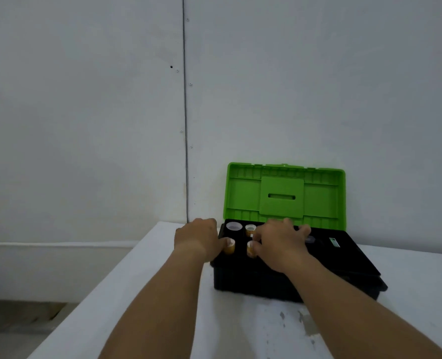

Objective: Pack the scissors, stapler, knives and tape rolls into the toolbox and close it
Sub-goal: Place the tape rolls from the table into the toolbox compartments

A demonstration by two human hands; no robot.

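I see a black toolbox (253,281) on a white table (150,294), pushed back near a pale wall (85,99). Its green lid (283,195) stands open and upright behind it. Both bare arms reach forward over the box. My left hand (199,238) rests at the box's left edge, its thumb touching an amber tape roll (229,246) in the front left of the tray; whether it actually grips the roll I cannot tell. My right hand (279,242) lies spread, fingers loose, over the tray's middle, its thumb against a second amber roll (251,250); I cannot tell if it holds anything. Two more rolls sit behind these: a clear whitish one (234,226) and a small amber one (251,229). Further right in the tray lies a small greenish item (334,242), too blurred to name.
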